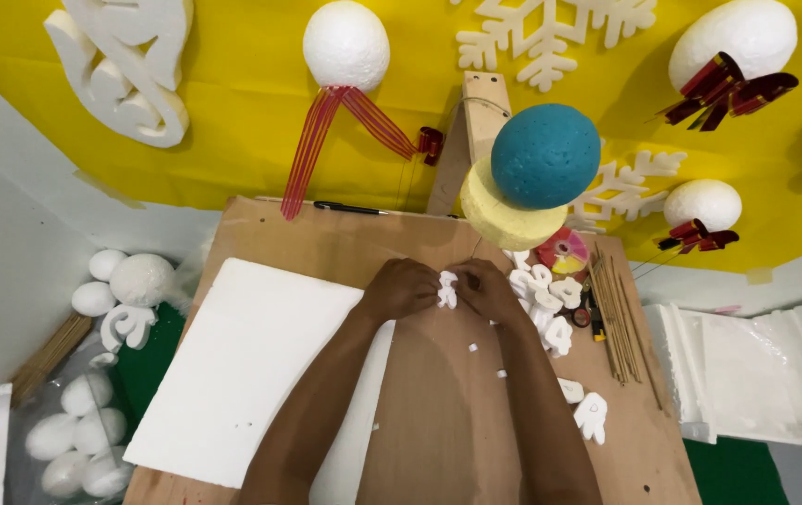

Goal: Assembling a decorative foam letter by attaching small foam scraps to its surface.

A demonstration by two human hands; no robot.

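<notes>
Both hands, left (401, 290) & right (487, 288), pinching small white foam cutout (447, 289) btwn fingertips, above wooden board (438, 411).

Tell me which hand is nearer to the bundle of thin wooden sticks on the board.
The right hand. It lies just left of the white foam cutouts that sit beside the wooden sticks. The left hand is farther left, by the foam sheet.

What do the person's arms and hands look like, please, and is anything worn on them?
Both forearms are bare as far as the frame shows: no sleeves, gloves, watch or bracelet. The left hand and right hand show no rings that I can make out, though the fingers are partly hidden.
</notes>
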